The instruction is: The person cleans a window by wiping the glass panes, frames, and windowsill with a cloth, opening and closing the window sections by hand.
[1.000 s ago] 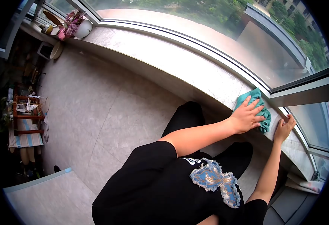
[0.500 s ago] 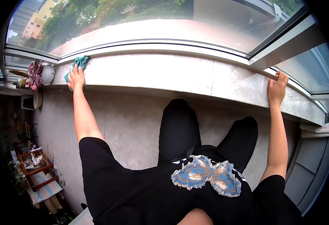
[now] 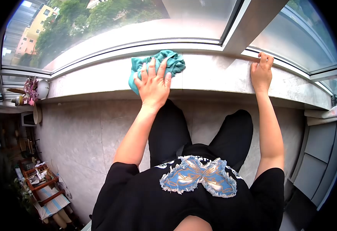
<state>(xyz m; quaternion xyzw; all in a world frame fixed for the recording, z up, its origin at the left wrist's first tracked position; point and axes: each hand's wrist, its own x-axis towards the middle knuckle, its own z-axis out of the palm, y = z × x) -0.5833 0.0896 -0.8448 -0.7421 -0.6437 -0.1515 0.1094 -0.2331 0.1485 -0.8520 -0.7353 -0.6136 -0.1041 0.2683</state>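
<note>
My left hand (image 3: 152, 86) lies on a crumpled teal cloth (image 3: 176, 61), its fingers spread and pressing it flat against the pale stone windowsill (image 3: 203, 73). The cloth bunches up beyond the fingertips, close to the lower rail of the window. Farther right, my right hand (image 3: 262, 75) is closed with bent fingers hooked at the white window frame (image 3: 283, 64). Its heel rests over the sill, and the fingertips are partly hidden.
At the sill's left end stand a round white pot (image 3: 43, 89) and a pink-leaved plant (image 3: 31, 90). A wooden chair (image 3: 41, 186) is at lower left, grey cabinets (image 3: 320, 142) at right. Glass panes (image 3: 110, 30) rise behind the sill; my knees (image 3: 168, 123) are below its front edge.
My left hand has slid the cloth rightward along the sill, from near the plant to the middle. My right hand keeps its bent grip at the frame, while the view has shifted right.
</note>
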